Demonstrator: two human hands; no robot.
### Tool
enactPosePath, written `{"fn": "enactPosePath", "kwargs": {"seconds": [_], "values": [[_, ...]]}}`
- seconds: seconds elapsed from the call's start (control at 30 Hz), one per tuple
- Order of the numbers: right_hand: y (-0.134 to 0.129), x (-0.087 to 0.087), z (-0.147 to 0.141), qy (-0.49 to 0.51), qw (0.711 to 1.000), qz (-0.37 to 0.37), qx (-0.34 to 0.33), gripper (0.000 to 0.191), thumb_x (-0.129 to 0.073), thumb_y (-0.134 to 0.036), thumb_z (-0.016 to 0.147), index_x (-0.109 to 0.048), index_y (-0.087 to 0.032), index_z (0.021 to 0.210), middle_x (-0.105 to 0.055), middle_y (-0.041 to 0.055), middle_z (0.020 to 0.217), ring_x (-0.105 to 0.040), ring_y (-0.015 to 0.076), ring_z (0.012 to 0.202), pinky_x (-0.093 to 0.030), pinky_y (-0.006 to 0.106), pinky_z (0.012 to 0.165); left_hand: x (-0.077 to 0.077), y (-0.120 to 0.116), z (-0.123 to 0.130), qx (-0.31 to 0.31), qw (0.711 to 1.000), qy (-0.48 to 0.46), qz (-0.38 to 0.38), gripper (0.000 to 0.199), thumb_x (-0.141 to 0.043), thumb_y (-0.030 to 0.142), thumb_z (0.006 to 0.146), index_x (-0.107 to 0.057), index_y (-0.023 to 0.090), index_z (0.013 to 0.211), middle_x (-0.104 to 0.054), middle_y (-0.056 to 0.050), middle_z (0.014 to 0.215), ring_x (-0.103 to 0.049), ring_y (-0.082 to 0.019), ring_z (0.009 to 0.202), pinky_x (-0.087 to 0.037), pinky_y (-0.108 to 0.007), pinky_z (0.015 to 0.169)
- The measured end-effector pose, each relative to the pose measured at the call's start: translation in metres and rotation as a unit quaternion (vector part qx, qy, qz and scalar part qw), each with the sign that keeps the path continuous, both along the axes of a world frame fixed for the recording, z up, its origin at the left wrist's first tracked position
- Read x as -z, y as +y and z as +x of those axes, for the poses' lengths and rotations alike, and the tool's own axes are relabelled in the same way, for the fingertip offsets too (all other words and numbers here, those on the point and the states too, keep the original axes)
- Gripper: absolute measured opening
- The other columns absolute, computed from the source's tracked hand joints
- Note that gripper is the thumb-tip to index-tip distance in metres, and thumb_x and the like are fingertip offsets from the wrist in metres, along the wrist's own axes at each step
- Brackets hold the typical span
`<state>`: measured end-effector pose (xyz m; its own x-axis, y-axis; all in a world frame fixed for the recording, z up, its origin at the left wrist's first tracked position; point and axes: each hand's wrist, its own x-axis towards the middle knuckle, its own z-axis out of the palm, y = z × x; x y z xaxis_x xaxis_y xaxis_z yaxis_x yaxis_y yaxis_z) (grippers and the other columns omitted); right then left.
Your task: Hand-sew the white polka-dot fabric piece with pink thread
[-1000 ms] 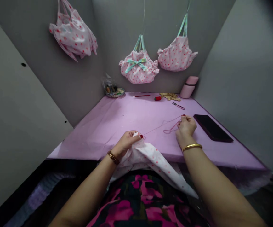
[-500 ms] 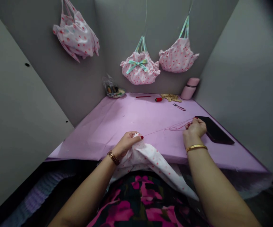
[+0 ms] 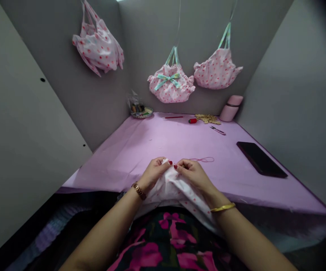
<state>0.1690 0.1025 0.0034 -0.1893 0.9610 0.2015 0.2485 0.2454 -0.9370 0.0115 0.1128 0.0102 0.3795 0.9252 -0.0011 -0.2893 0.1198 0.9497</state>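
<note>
"Where's the cloth (image 3: 170,185)?"

"At six o'clock, its upper edge pinched in the left hand (image 3: 153,172). The right hand (image 3: 194,174) has its fingertips together there — on what, I can't tell."

"How far along?"

"Partway through hand-stitching, I'd judge: a loop of pink thread (image 3: 201,160) lies loose toward four o'clock — not drawn in yet. Which stitches are done is too small to see."

The dotted cloth (image 3: 170,187) looks matt, the bangle (image 3: 223,207) smooth, glossy metal
</note>
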Motion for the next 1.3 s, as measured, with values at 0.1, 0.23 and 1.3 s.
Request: {"fn": "enactPosePath", "kwargs": {"seconds": [0.1,0.23,1.3], "values": [[0.000,0.006,0.003,-0.003,1.000,0.010,0.014,0.023,-0.054,-0.035,0.078,-0.054,-0.016,0.066,-0.047,-0.0013,0.059,-0.040,0.0098,0.053,-0.030,0.021,0.047,0.001,0.000,0.001,-0.005,1.000,-0.003,-0.001,0.026,-0.066,0.035,0.068,-0.050,0.015,0.063,-0.047,0.005,0.056,-0.040,-0.006,0.048,-0.029,-0.020,0.049],[-0.003,0.008,0.003,-0.011,0.998,0.036,0.044,0.019,-0.051,-0.037,0.081,-0.054,-0.018,0.079,-0.049,-0.0006,0.064,-0.043,0.0120,0.056,-0.034,0.022,0.050,0.002,0.000,0.001,-0.007,1.000,0.000,0.001,0.026,-0.066,0.037,0.068,-0.053,0.015,0.066,-0.050,0.003,0.059,-0.042,-0.007,0.050,-0.032,-0.021,0.051],[-0.017,0.007,-0.006,-0.102,0.977,0.152,0.107,0.019,-0.045,-0.031,0.087,-0.063,-0.022,0.088,-0.066,0.0040,0.079,-0.060,0.0194,0.071,-0.043,0.028,0.063,0.007,0.002,0.000,-0.019,0.999,0.011,0.043,0.024,-0.064,0.036,0.071,-0.056,0.014,0.069,-0.051,0.003,0.061,-0.043,-0.008,0.053,-0.034,-0.021,0.054]]}}
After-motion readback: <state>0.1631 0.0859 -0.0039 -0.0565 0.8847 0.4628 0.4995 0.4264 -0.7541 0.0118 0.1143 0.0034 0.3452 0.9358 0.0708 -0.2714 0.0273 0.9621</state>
